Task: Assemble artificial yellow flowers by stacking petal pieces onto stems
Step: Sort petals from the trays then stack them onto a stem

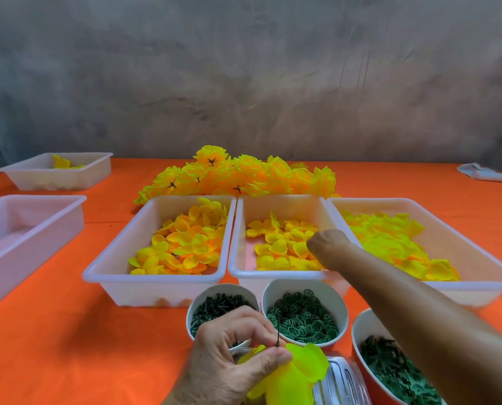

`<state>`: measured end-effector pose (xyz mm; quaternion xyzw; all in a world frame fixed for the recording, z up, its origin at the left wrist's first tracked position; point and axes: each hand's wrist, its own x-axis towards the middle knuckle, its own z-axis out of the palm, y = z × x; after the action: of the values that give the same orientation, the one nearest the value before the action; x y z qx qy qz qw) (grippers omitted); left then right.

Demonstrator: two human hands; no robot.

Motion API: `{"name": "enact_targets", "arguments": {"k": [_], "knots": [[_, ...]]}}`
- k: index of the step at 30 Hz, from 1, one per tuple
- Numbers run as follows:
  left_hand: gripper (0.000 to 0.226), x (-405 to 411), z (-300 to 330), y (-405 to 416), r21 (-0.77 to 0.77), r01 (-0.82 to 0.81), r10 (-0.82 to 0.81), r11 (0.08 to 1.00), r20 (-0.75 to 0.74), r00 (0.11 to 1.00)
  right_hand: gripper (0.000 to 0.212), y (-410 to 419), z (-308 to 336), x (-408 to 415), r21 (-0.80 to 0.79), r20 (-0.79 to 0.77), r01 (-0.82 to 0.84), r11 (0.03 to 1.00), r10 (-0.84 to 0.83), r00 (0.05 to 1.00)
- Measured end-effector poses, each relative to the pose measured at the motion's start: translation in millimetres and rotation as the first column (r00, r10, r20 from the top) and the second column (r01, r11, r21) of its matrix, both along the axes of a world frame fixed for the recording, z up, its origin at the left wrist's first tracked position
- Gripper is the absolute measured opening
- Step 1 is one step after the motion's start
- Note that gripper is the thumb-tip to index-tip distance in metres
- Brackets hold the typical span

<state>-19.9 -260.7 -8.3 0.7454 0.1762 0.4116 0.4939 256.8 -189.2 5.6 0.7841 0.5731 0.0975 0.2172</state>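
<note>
Left hand (232,358) low over orange bench (54,331), fingers (268,356) pinched on thin dark stem (278,334) threaded through yellow-green petals (299,372). Right hand (327,244) reached into middle tray (281,274) among loose petal pieces (276,247); fingers hidden, grip impossible to tell. Finished flowers (238,176) heaped behind trays.
</note>
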Motion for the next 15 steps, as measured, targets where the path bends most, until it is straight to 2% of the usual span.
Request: {"name": "enact_targets", "arguments": {"k": [2,3,4,6,7,9,15], "knots": [[0.012,-0.3,0.6,-0.8,0.002,-0.001,0.001,1.0,-0.002,1.0,0.023,-5.3,9.4,5.6,0.248,-0.236,0.105,0.963,-0.045,0.971],[0.011,-0.8,1.7,-1.6,0.0,0.001,-0.001,1.0,-0.005,1.0,0.019,-7.0,15.2,10.2,0.385,-0.403,0.199,0.901,-0.03,0.915],[0.012,-1.0,3.1,-2.0,-0.009,-0.003,0.003,1.0,-0.003,1.0,0.015,-10.1,22.1,14.1,0.456,-0.583,0.307,0.835,0.02,0.812],[0.014,-0.4,1.9,-1.5,-0.01,-0.022,0.022,1.0,-0.014,1.0,0.007,-23.4,31.6,14.2,0.449,-0.846,0.454,0.769,0.203,0.493],[0.014,-0.2,1.5,-1.8,-0.013,-0.028,0.028,1.0,-0.017,0.999,0.008,-30.6,34.0,12.4,0.422,-0.899,0.489,0.763,0.279,0.338],[0.012,0.6,1.7,-3.3,-0.01,-0.04,0.04,0.999,-0.019,0.999,0.008,-43.3,36.7,6.4,0.384,-0.921,0.514,0.767,0.362,0.147],[0.013,-1.0,5.8,-6.3,0.036,-0.05,0.052,0.998,-0.05,0.997,0.007,-60.2,34.7,-16.8,0.352,-0.898,0.506,0.787,0.436,-0.053]]}}
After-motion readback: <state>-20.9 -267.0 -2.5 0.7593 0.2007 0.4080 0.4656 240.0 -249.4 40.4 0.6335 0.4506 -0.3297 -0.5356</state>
